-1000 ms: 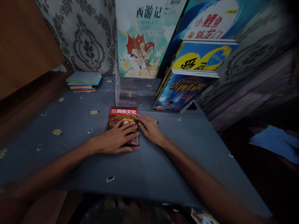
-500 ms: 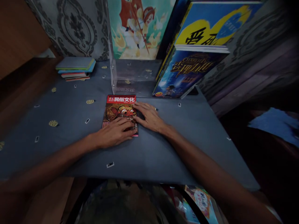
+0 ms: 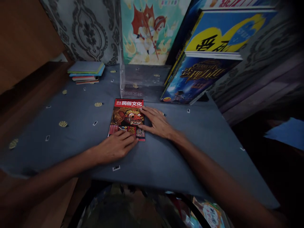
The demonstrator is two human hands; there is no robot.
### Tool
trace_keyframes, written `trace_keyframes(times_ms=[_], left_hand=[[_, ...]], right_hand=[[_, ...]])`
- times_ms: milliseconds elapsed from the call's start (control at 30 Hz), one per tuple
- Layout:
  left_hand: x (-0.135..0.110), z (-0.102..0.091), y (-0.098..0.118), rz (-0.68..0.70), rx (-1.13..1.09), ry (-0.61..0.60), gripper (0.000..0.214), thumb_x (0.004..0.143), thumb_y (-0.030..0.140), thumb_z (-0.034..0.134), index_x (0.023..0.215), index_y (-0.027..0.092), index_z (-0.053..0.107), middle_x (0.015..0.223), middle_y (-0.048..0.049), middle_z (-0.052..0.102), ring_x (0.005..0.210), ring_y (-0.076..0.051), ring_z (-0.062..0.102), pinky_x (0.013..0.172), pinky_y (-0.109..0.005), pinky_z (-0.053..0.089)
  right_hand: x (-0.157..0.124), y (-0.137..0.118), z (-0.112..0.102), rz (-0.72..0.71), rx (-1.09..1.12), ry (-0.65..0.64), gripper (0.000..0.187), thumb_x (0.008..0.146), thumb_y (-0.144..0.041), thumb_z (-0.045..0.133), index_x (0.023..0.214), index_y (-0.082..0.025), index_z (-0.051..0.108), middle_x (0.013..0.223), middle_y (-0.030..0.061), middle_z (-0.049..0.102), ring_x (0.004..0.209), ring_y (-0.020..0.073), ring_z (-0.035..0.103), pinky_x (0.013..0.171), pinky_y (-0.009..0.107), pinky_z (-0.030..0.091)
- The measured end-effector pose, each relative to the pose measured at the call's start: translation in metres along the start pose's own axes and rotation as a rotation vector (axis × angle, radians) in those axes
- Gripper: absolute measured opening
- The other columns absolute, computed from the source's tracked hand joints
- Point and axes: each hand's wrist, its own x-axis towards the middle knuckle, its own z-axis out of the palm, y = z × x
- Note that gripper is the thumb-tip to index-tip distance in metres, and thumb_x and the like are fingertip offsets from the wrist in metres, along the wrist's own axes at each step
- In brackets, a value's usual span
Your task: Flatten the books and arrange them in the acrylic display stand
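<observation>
Grey tablecloth (image 3: 171,167) bears a red-headed book (image 3: 128,115). The left hand (image 3: 117,145) lies slack across its six-o'clock edge; the right hand (image 3: 156,122), spread wide, touches three o'clock. Beyond: clear stand (image 3: 140,75) at twelve, stacked books (image 3: 85,72) at ten, blue shape (image 3: 286,133), perhaps cloth, at three.

The tabletop (image 3: 190,152) before me is dull blue-grey, scattered with yellow pineapple-like prints (image 3: 63,123) and small white labels (image 3: 116,168). Near its middle I have a red-headed booklet (image 3: 130,116) lying cover up. From that, at half past ten, I see a short stack of books (image 3: 86,70) lying flat; between twelve and one stands a clear stand (image 3: 144,73); toward two, upright books (image 3: 200,77) lean back.
</observation>
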Motion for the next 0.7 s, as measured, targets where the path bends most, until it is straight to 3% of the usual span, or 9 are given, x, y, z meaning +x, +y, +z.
trace_keyframes(times_ms=[200,367,600,700], left_hand=[[-0.042,0.000,-0.009,-0.114,0.004,0.027,0.037,0.099,0.009,0.042,0.134,0.012,0.055,0.124,-0.0132,0.067,0.118,-0.023,0.060,0.102,-0.037,0.047],[-0.070,-0.002,-0.017,-0.180,0.020,0.002,0.040,0.099,0.011,0.040,0.137,0.015,0.053,0.127,-0.0126,0.066,0.116,-0.023,0.060,0.093,-0.034,0.052],[-0.078,-0.002,-0.018,-0.220,0.000,0.007,0.041,0.097,0.011,0.042,0.136,0.017,0.054,0.125,-0.0107,0.067,0.115,-0.022,0.060,0.066,-0.025,0.052],[-0.076,-0.001,-0.017,-0.228,0.023,0.027,0.036,0.097,0.014,0.045,0.131,0.017,0.058,0.120,-0.0097,0.069,0.106,-0.021,0.063,0.062,-0.023,0.051]], right_hand=[[0.001,0.003,0.001,-0.009,-0.007,-0.004,0.074,0.090,-0.067,0.054,0.149,-0.022,0.045,0.158,0.0134,0.043,0.144,0.0340,0.042,0.117,0.060,0.032],[0.001,0.003,0.001,-0.026,0.001,0.006,0.073,0.092,-0.066,0.053,0.149,-0.022,0.045,0.156,0.0142,0.046,0.143,0.0333,0.044,0.116,0.059,0.034],[0.000,0.005,0.001,-0.028,-0.031,-0.003,0.074,0.091,-0.066,0.053,0.149,-0.020,0.046,0.156,0.0157,0.045,0.143,0.0358,0.042,0.116,0.061,0.034],[0.000,-0.002,-0.004,-0.067,-0.081,0.036,0.068,0.092,-0.060,0.057,0.146,-0.020,0.050,0.156,0.0160,0.045,0.146,0.0377,0.038,0.117,0.064,0.030]])
